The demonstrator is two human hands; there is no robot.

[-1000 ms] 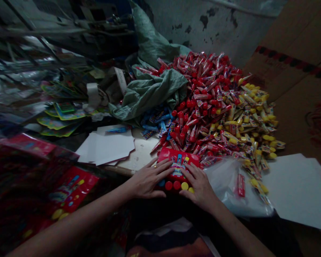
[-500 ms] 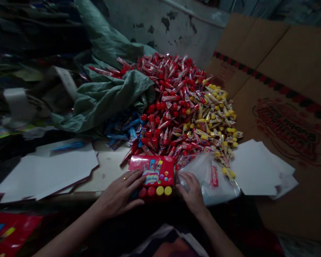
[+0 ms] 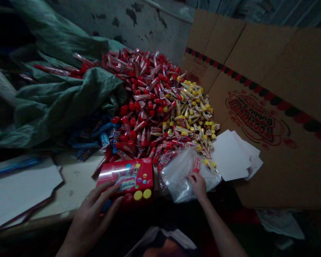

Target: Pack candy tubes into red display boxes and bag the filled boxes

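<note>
A glossy red box (image 3: pixel 111 170) with printed tubes on its top lies at the table's front edge. Yellow, red and blue caps show along its near side. My left hand (image 3: pixel 96 205) is around its left end, fingers over the top and front. Right of the box rests a clear plastic bag (image 3: pixel 176 178), apparently one of a stack. My right hand (image 3: pixel 198 185) pinches at its surface, fingertips against a small red piece (image 3: pixel 197 165) on or in the bag; which one cannot be made out. Behind the box rises a heap of red-capped candy tubes (image 3: pixel 141 121).
Yellow-capped tubes (image 3: pixel 195 103) lie at the heap's right, blue tubes (image 3: pixel 104 137) at its left under green cloth (image 3: pixel 69 96). White card sheets (image 3: pixel 230 157) lie at right, more white card (image 3: pixel 18 192) at left. A printed cardboard carton (image 3: pixel 256 89) stands at right.
My right hand has left the box's right side and moved onto the plastic bag. My left hand stays on the box. The view has swung right.
</note>
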